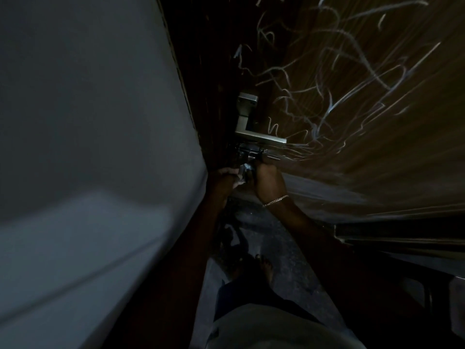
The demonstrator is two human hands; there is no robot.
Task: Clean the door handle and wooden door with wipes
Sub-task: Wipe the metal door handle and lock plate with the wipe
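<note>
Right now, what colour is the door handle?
Silver, brushed metal; the door handle shows best in the head view, against the brown wooden door.

A dim doorway inside a home is being shown. A brown wooden door (364, 102) covered in pale scribbled chalk-like marks is being seen at the right, fitted with a square brushed-metal lever handle (254, 132). A plain grey-white painted wall (88, 122) is being seen at the left, and a dark speckled stone floor (284, 248) below, on which a bare foot (265, 267) is being rested, as is usual indoors at home.
</note>
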